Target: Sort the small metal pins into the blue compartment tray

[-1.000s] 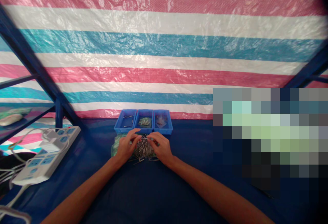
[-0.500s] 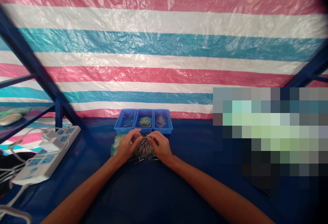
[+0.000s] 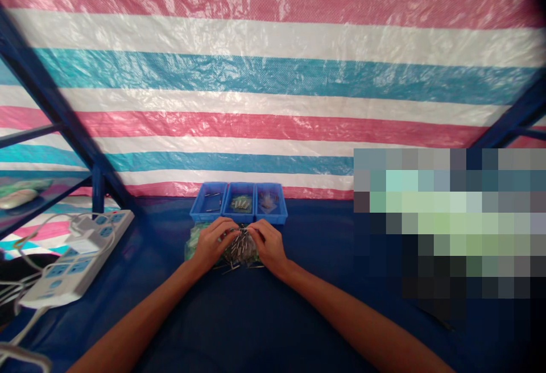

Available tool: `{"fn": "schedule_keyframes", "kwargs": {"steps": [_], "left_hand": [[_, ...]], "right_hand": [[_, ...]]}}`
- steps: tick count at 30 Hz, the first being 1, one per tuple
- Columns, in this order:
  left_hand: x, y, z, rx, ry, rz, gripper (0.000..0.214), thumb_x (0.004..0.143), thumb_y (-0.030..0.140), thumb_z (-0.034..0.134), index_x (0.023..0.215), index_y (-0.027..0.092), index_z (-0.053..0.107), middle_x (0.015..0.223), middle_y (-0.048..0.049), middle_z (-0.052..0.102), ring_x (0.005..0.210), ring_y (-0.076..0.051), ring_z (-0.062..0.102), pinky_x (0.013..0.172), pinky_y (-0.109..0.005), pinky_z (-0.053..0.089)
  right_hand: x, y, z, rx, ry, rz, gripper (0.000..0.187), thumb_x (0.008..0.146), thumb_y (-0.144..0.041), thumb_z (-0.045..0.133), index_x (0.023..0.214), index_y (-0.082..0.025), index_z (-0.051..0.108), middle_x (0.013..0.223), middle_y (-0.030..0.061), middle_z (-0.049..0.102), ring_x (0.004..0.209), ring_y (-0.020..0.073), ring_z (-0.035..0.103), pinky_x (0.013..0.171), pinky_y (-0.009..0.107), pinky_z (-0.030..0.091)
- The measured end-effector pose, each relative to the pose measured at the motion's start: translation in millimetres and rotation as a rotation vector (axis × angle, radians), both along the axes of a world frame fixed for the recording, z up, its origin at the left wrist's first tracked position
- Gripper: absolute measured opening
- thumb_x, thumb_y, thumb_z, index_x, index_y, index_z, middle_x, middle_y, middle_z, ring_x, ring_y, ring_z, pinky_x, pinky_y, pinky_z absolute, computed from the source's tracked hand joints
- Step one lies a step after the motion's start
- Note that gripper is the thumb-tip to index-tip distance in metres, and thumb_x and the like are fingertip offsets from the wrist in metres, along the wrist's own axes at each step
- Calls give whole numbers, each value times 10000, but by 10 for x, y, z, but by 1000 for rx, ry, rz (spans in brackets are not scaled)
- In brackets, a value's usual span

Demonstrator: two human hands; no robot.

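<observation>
My left hand (image 3: 212,242) and my right hand (image 3: 268,241) meet fingertip to fingertip above a pile of small metal rods (image 3: 239,249). Both are pinched closed. Between the fingertips is a thin, shiny metal rod (image 3: 243,229), too small to make out fully. Under and beside the left hand lies a green-tinted clear plastic bag (image 3: 193,241). Just beyond the hands stand three blue bins in a row: the left bin (image 3: 191,212) holds a few thin rods, the middle bin (image 3: 239,217) small pale pieces, and the right bin (image 3: 284,214) a clear bag with small parts.
On the left, a white power strip (image 3: 83,279) with plugs and cables lies along the dark blue table (image 3: 239,327). Blue metal posts (image 3: 98,191) rise at the sides. A striped plastic sheet (image 3: 273,128) hangs behind. The right side is pixelated.
My left fingers have come down and inward, toward the right fingertips. Both hands now meet over the pile, with the gap between them smaller.
</observation>
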State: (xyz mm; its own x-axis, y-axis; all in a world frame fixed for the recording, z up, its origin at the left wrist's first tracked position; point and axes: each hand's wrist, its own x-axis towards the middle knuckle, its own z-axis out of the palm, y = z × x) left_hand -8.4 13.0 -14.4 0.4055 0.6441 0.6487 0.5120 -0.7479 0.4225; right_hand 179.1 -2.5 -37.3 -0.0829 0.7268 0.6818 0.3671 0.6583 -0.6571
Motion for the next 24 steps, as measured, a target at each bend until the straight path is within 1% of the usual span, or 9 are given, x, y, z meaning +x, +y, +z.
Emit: {"fn": "schedule_keyframes", "kwargs": {"steps": [4,8,11,13,17,19,24], "left_hand": [[2,12,-15,29,-6,4,122,881,242,570,959,187,645,944,-50,655,855,-140,624,704,-228,517],[15,12,-3,65,-4,-5,117,890,236,554,930,186,651,923,-52,662,856,-143,629,760,-249,515],[24,6,12,59,2,-22,118,902,227,531,916,182,639,903,-51,657,847,-140,621,777,-252,503],[24,1,19,29,5,-21,123,913,222,509,922,179,623,895,-50,650,844,-139,611,780,-252,491],[12,-9,29,-43,23,-3,153,937,225,456,931,177,601,908,-52,633,861,-140,589,800,-258,463],[6,-12,32,-59,25,2,169,944,231,438,923,176,596,913,-53,627,867,-141,585,804,-260,455],[4,-13,38,-65,34,3,201,948,244,420,873,177,593,898,-50,623,854,-142,586,794,-256,452]], "right_hand": [[3,5,-3,-4,-13,-2,233,946,-256,447,822,-177,628,760,40,607,731,154,557,713,269,430],[4,6,-7,-11,-22,1,270,950,-281,444,779,-177,626,722,28,590,697,145,545,687,260,423],[8,-1,-8,-9,-29,16,304,954,-297,435,749,-176,624,691,21,575,670,140,535,664,257,417],[12,-7,-8,-11,-31,25,294,952,-302,437,773,-173,632,699,23,582,668,140,536,661,257,416],[11,-15,-14,-51,-9,20,221,933,-323,479,947,-167,636,766,28,617,641,134,537,644,251,421],[7,-15,-18,-72,-4,16,223,926,-331,493,989,-165,629,769,25,620,622,130,534,633,247,422],[-5,-13,-9,-66,-45,39,220,920,-345,504,923,-172,640,756,25,625,622,130,530,620,243,416]]}}
